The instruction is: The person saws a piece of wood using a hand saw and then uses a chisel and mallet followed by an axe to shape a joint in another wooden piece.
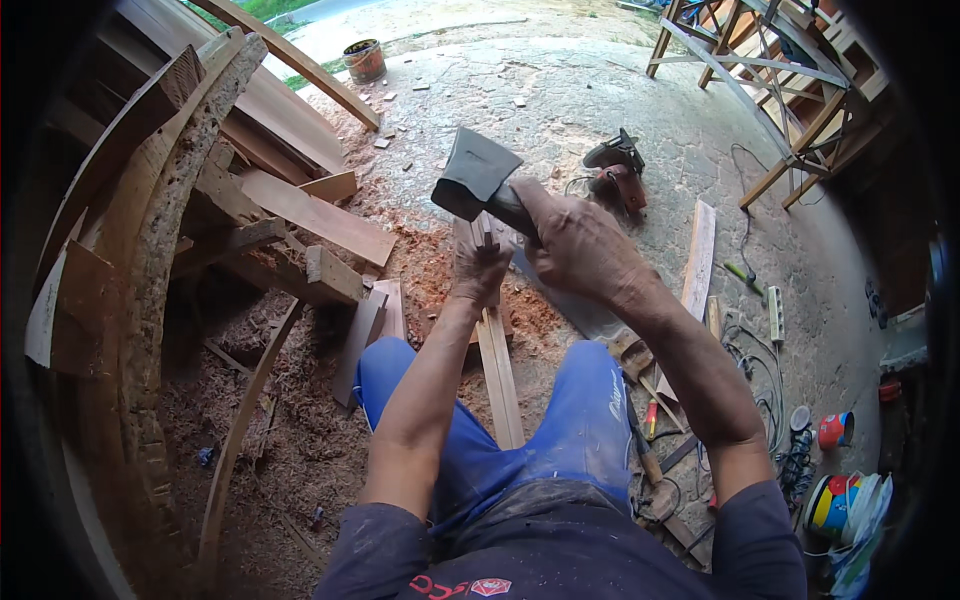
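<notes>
In my right hand (590,245) is a hatchet, its fingers wrapped round the dark handle. The broad grey hatchet head (478,172) is raised just above and beyond my left hand (482,268). That left hand is closed round the upper part of a narrow wooden strip (497,370), which runs down between my knees and has a line along its length. The hatchet head partly covers the strip's far end, so whether the two touch cannot be seen.
Curved timbers (165,220) and stacked boards (310,215) crowd the left. A red-and-black power tool (622,180) lies ahead on the floor. Another plank (697,260), a power strip (775,313) and tangled cables lie right. A wooden trestle (790,90) stands far right, a bucket (364,62) far left.
</notes>
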A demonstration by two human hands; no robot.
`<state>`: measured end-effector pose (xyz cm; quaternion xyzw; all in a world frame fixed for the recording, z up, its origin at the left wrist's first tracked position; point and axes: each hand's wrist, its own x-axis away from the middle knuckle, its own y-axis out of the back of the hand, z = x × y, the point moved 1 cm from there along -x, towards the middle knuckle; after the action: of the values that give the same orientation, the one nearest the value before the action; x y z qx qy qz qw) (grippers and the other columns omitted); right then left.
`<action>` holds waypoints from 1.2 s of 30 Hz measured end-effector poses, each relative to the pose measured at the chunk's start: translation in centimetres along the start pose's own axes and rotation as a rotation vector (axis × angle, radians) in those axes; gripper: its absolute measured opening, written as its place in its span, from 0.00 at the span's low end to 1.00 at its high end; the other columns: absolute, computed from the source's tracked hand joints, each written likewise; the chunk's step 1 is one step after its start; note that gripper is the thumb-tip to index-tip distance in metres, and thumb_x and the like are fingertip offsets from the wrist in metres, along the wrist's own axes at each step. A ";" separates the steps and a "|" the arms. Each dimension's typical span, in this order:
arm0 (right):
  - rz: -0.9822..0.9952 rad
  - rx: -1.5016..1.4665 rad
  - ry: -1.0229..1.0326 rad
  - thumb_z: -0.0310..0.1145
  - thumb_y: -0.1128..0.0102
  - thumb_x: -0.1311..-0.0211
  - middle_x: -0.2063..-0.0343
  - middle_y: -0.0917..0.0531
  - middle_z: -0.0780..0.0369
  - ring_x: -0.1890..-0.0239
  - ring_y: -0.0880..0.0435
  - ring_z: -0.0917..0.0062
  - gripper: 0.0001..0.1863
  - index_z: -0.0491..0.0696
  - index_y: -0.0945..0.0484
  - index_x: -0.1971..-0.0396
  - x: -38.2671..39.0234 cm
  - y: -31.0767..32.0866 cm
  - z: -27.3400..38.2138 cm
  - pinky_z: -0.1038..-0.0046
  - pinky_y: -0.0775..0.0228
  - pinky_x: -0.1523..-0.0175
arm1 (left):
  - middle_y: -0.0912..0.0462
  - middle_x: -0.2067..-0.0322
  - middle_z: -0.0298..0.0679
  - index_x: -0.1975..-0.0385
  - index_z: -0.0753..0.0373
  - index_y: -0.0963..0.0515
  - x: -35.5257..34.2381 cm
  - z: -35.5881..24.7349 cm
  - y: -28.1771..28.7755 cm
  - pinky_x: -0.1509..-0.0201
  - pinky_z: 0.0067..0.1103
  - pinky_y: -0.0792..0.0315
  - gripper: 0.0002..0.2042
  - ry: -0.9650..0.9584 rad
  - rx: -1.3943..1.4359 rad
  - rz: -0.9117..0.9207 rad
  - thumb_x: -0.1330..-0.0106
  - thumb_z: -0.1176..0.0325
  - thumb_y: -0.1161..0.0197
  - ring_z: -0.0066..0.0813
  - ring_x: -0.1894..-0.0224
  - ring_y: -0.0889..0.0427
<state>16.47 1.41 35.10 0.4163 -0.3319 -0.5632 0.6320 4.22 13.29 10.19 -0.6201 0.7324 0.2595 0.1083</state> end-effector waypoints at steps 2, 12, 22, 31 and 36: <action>-0.101 -0.099 0.018 0.25 0.44 0.39 0.66 0.16 0.48 0.51 0.18 0.49 0.17 0.46 0.31 0.50 -0.1 1.2 1.3 0.50 0.25 0.49 | 0.26 0.49 0.47 0.45 0.63 0.29 -0.3 0.9 0.5 0.41 0.33 0.27 0.25 -0.056 -0.209 0.034 0.44 0.71 0.32 0.44 0.47 0.24; 0.144 0.188 -0.039 0.22 0.43 0.44 0.54 0.23 0.46 0.45 0.23 0.50 0.17 0.41 0.31 0.54 -2.2 -4.5 -5.2 0.54 0.28 0.42 | 0.42 0.32 0.61 0.28 0.71 0.48 10.7 -0.6 0.2 0.24 0.40 0.42 0.62 0.572 -0.268 -0.119 0.52 0.30 0.25 0.58 0.28 0.41; 0.081 0.162 0.059 0.21 0.43 0.47 0.55 0.25 0.47 0.46 0.25 0.51 0.16 0.41 0.31 0.56 -2.4 -5.3 -7.2 0.55 0.30 0.41 | 0.12 0.58 0.41 0.49 0.67 0.17 25.2 3.6 -0.3 0.50 0.27 0.23 0.37 1.209 0.130 0.058 0.38 0.34 0.31 0.28 0.59 0.16; 0.181 0.182 0.056 0.26 0.36 0.40 0.60 0.14 0.44 0.54 0.12 0.51 0.18 0.42 0.32 0.53 -2.2 -4.0 -5.5 0.54 0.20 0.52 | 0.40 0.29 0.60 0.26 0.70 0.43 19.9 2.6 1.7 0.25 0.36 0.42 0.56 0.769 -0.451 -0.176 0.45 0.34 0.27 0.52 0.25 0.43; 0.177 0.162 0.007 0.27 0.37 0.39 0.61 0.14 0.44 0.54 0.12 0.51 0.18 0.41 0.33 0.52 -1.1 -3.4 -6.3 0.53 0.20 0.51 | 0.33 0.36 0.52 0.32 0.62 0.34 1.3 -3.4 1.5 0.30 0.36 0.36 0.44 0.237 -0.042 0.122 0.47 0.49 0.21 0.51 0.34 0.32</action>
<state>20.40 3.43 29.37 0.4371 -0.4097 -0.4752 0.6444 3.08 10.58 12.80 -0.6028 0.7708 0.2060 -0.0079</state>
